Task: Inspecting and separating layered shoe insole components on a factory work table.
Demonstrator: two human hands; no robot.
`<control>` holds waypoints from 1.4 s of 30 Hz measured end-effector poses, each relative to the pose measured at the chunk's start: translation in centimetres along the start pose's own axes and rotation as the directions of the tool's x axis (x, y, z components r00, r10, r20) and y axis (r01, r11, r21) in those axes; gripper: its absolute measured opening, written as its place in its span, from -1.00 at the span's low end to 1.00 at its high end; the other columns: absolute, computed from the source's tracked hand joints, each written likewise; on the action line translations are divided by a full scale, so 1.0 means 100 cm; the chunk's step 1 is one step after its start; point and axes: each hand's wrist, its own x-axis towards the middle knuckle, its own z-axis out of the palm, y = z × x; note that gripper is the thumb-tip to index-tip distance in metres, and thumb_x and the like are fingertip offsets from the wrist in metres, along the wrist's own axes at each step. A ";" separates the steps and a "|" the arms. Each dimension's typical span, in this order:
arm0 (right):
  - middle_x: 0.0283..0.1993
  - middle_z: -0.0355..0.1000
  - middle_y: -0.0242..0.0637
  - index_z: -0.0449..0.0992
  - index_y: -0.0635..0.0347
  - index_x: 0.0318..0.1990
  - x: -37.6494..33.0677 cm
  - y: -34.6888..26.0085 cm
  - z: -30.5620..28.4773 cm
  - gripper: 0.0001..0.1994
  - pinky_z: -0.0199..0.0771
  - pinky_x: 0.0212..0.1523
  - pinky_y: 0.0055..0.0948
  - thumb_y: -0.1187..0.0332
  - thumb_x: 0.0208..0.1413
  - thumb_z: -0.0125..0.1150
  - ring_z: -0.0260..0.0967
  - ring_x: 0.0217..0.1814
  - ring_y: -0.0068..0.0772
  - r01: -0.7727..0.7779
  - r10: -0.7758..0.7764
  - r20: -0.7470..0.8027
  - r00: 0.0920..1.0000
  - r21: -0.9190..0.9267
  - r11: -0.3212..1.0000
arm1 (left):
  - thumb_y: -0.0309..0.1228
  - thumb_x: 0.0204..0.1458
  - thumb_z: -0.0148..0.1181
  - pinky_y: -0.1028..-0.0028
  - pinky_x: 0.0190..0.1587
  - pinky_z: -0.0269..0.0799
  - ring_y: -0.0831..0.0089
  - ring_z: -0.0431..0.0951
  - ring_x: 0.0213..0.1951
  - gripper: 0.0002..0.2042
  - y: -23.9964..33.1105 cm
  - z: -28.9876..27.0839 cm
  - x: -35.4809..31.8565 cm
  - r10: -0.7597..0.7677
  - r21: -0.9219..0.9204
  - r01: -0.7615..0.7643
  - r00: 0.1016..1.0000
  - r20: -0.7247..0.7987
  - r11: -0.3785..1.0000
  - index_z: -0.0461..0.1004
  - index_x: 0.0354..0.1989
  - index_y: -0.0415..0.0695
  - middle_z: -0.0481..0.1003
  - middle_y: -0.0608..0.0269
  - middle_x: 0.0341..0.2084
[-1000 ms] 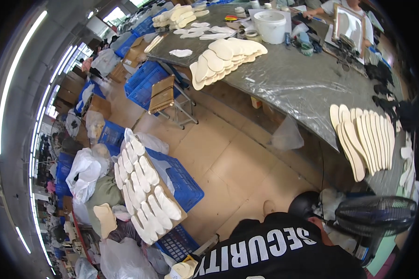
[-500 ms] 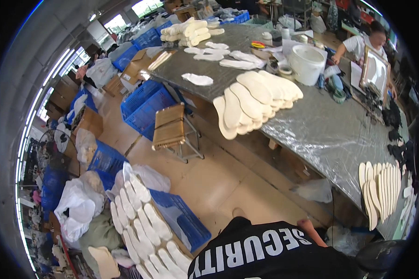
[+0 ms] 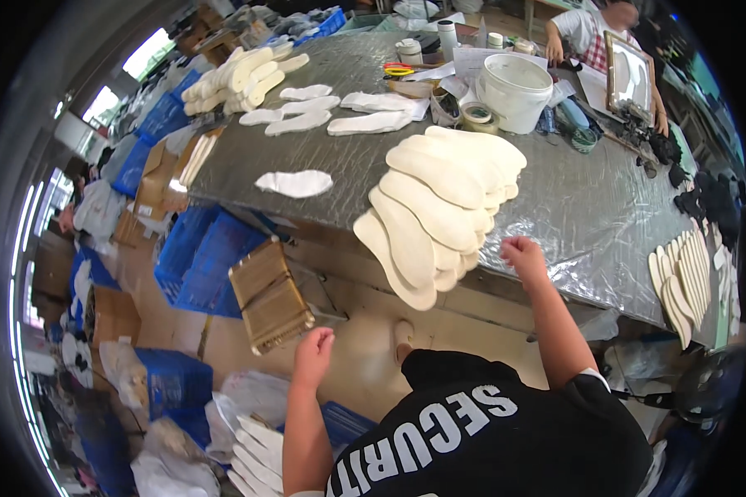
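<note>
A fanned stack of cream shoe insoles (image 3: 439, 199) lies at the near edge of a grey foil-covered table (image 3: 588, 207), partly overhanging it. My right hand (image 3: 522, 253) is at that edge, just right of the stack's lower end, fingers curled into a fist with nothing seen in it. My left hand (image 3: 313, 352) hangs lower over the floor, loosely curled and holding nothing, close to a small wooden slatted stool (image 3: 269, 294). A single white insole (image 3: 294, 183) lies alone further left on the table.
A white bucket (image 3: 515, 91), tape roll (image 3: 478, 118) and more insoles sit farther back. Another person (image 3: 588, 29) works at the far side. Blue crates (image 3: 199, 257) stand under the table. Upright insoles (image 3: 680, 282) line the right end, others (image 3: 253, 451) lie by my left.
The view has swung toward the table, which now looks closer. Both my hands have come into view, the right one reaching the table edge beside the insole stack.
</note>
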 end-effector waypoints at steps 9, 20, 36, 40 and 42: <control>-0.41 0.54 -0.19 0.56 0.36 -0.32 0.094 -0.058 0.081 -0.67 0.45 -0.26 -0.35 0.18 0.01 0.27 0.48 -0.35 -0.28 -0.266 0.138 -0.380 0.915 -0.311 0.912 | -0.39 0.10 0.12 0.30 -0.22 0.48 0.14 0.60 -0.28 -0.81 -0.118 -0.049 0.002 -0.301 0.318 0.178 0.868 0.395 0.931 0.53 -0.18 -0.21 0.57 -0.04 -0.36; -0.28 0.51 -0.12 0.43 0.35 -0.23 0.080 -0.077 0.074 -0.75 0.46 -0.24 -0.37 0.36 0.03 0.26 0.47 -0.27 -0.29 -0.304 0.195 -0.447 0.873 -0.186 0.934 | -0.44 0.09 0.13 0.31 -0.20 0.44 0.11 0.55 -0.28 -0.85 -0.055 -0.014 0.211 0.141 0.014 -0.176 0.831 0.539 0.984 0.49 -0.24 -0.26 0.53 -0.02 -0.37; -0.36 0.49 -0.22 0.43 0.21 -0.36 0.040 -0.287 0.202 -0.86 0.39 -0.37 -0.29 0.66 -0.07 0.15 0.43 -0.40 -0.16 0.343 -0.573 -0.068 0.817 -0.742 0.576 | -0.25 -0.15 0.39 0.23 0.02 0.35 0.06 0.44 -0.07 -0.55 0.155 -0.018 0.415 0.812 -0.642 -0.586 0.045 0.582 0.494 0.43 -0.12 -0.23 0.45 0.05 -0.14; -0.41 0.46 -0.16 0.46 0.23 -0.34 0.061 -0.282 0.216 -0.83 0.44 -0.32 -0.34 0.66 -0.12 0.21 0.44 -0.38 -0.11 0.280 -0.321 -0.083 0.944 -0.317 0.906 | -0.34 -0.18 0.37 0.23 0.10 0.30 0.02 0.37 0.05 -0.55 0.138 0.003 0.398 0.815 -0.546 -0.634 0.258 0.518 0.548 0.39 -0.10 -0.24 0.39 0.03 -0.05; -0.44 0.45 -0.22 0.47 0.21 -0.38 0.066 -0.279 0.233 -0.82 0.43 -0.29 -0.30 0.61 -0.17 0.30 0.42 -0.36 -0.10 0.444 -0.410 0.171 0.896 -0.354 0.823 | -0.41 -0.18 0.34 0.18 0.14 0.24 -0.01 0.30 0.12 -0.56 0.135 0.001 0.394 0.829 -0.531 -0.638 0.414 0.375 0.558 0.36 -0.10 -0.22 0.30 0.01 0.08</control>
